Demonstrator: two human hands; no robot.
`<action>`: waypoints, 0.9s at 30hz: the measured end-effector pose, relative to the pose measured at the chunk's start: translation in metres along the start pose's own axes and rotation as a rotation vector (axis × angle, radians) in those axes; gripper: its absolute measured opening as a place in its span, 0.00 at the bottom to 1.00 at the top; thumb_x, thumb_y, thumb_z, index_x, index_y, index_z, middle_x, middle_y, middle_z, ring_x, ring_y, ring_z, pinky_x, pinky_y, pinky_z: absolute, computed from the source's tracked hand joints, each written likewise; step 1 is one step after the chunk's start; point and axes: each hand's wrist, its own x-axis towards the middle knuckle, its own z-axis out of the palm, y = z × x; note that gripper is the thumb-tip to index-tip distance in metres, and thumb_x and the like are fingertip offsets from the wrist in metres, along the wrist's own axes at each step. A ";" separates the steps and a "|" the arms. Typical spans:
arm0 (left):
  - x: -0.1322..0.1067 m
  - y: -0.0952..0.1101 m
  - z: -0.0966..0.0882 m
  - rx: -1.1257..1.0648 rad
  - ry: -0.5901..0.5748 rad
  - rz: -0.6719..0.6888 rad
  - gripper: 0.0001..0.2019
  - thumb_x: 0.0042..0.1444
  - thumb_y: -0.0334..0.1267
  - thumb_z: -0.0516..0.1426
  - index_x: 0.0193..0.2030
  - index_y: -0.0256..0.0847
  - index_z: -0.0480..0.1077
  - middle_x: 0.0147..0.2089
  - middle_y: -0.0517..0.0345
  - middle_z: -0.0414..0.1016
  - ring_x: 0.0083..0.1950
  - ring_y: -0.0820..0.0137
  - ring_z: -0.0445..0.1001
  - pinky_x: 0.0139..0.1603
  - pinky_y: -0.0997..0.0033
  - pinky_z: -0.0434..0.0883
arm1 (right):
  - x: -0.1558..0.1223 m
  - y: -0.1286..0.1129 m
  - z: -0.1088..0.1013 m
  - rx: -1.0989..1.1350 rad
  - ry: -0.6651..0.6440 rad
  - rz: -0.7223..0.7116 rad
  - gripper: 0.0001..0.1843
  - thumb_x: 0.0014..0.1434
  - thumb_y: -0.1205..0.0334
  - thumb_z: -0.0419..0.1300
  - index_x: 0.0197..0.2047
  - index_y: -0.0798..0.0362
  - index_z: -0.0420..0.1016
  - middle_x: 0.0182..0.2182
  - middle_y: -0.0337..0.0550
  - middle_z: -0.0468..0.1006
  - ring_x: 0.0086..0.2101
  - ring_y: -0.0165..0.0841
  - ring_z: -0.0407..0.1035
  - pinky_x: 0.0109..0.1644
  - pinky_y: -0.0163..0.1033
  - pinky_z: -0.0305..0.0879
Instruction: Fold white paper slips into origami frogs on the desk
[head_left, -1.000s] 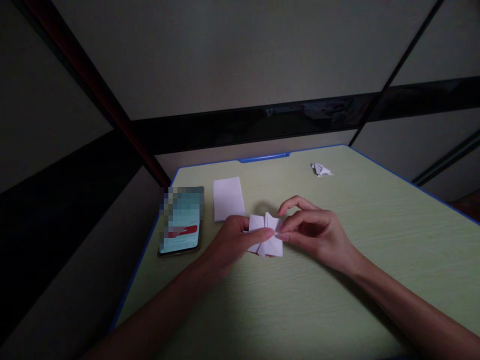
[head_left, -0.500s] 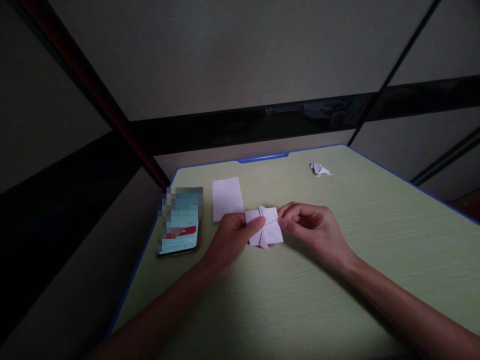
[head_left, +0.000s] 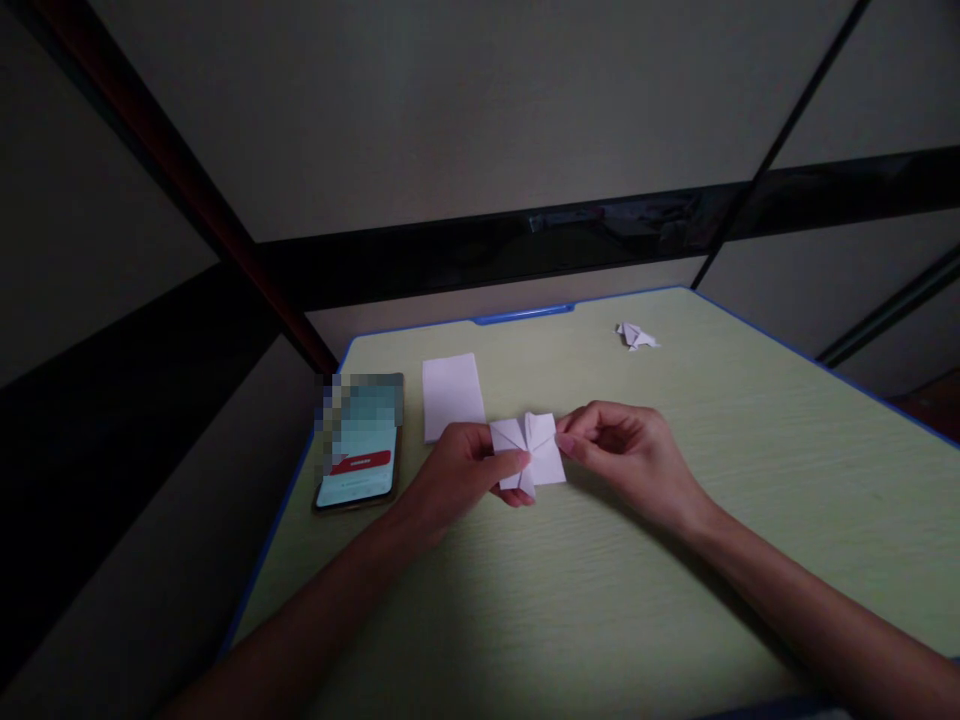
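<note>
A small folded piece of white paper (head_left: 546,462) with creased flaps is held above the table. My left hand (head_left: 469,468) grips it from the left, thumb on top near the centre and fingers underneath. At its right edge, my right hand (head_left: 630,445) pinches the paper between thumb and forefinger, the other fingers curled. A narrow flap stands up at the paper's middle, and another points toward me below the left thumb.
A stack of white paper (head_left: 452,390) lies behind my left hand. Left of it rests a phone (head_left: 364,440) with a lit, partly blurred screen. A folded paper figure (head_left: 634,336) sits at the far right of the table (head_left: 750,430). Behind the table is a panelled wall (head_left: 480,120).
My left thumb has slid slightly down on the paper, uncovering more of its centre creases. The right hand stays at the right edge. The view has shifted a little.
</note>
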 end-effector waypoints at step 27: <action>-0.002 -0.003 0.001 0.273 0.013 0.109 0.09 0.46 0.36 0.52 0.21 0.33 0.66 0.17 0.62 0.66 0.19 0.78 0.63 0.19 0.79 0.58 | 0.002 0.006 0.003 0.128 -0.152 0.134 0.09 0.42 0.64 0.62 0.24 0.57 0.64 0.18 0.33 0.66 0.19 0.21 0.58 0.22 0.29 0.53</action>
